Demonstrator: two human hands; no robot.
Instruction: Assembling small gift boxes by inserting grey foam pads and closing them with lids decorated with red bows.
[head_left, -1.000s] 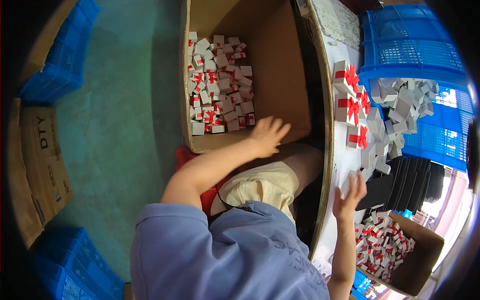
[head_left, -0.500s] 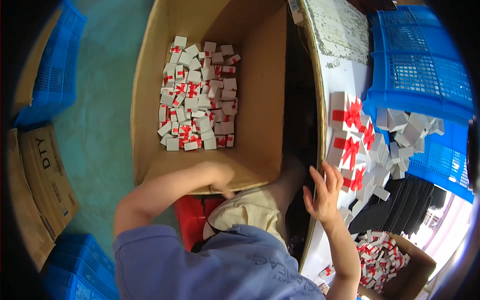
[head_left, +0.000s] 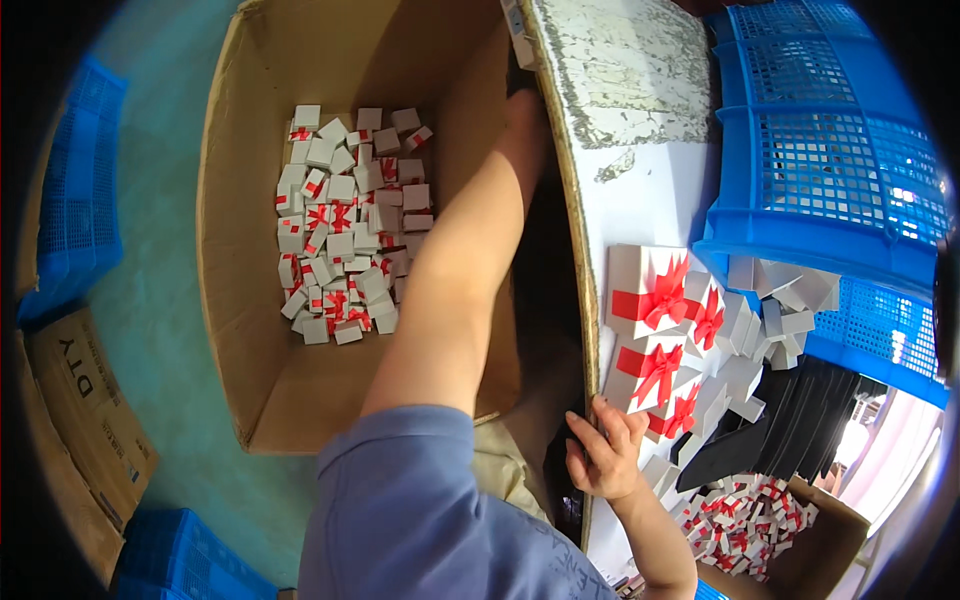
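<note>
My left arm stretches forward across the big cardboard carton [head_left: 250, 400]. At its end my left hand [head_left: 524, 108] is down by the dark gap beside the table edge; its fingers are hidden. My right hand [head_left: 607, 455] rests at the edge of the white table [head_left: 640, 190], fingers apart and slightly bent, holding nothing. Just beyond its fingertips stand several white gift boxes [head_left: 625, 268] with red ribbons and bows [head_left: 660, 372]. Inside the carton lies a heap of small white boxes [head_left: 340, 245] with red ribbons, partly covered by my forearm.
Blue plastic crates [head_left: 815, 150] stand at the right, with plain white boxes [head_left: 800, 290] spilling below. Black panels [head_left: 805, 420] lean behind a carton of small ribboned boxes [head_left: 840, 525]. More blue crates [head_left: 85, 190] and a flattened-looking brown carton [head_left: 95, 400] line the left.
My left arm has swung from the carton's near edge up and across to its far right side. My right hand has shifted slightly along the table edge. The whole view has turned rightward.
</note>
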